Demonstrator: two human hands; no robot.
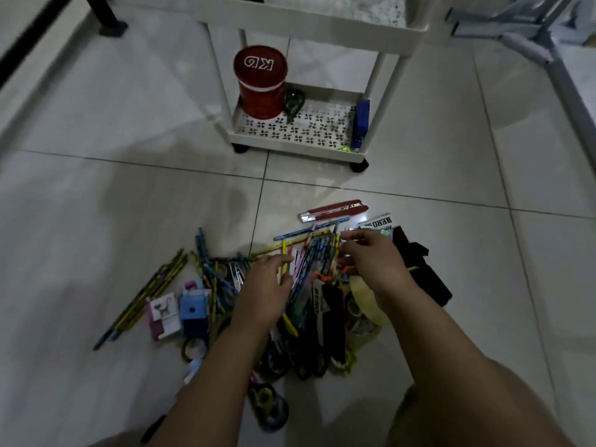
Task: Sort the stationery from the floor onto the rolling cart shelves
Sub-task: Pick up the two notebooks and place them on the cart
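Observation:
A heap of stationery lies on the tiled floor: a bundle of patterned pencils (317,256), loose pencils (154,291), scissors, tape rolls, a red cutter (333,211) and a blue sharpener (193,306). My left hand (264,285) rests on the bundle's left side, fingers curled against the pencils. My right hand (371,262) is at the bundle's right side, fingertips pinching the pencil ends. The white rolling cart (300,137) stands beyond the heap. Its bottom shelf holds a red KD tin (260,82), a green tape dispenser (294,103) and a blue stapler (360,124).
A black pouch (422,269) and a HERO booklet (380,222) lie right of the heap. A dark table leg (106,14) stands at the back left and grey metal frame legs (548,50) at the back right. Bare tiles separate heap and cart.

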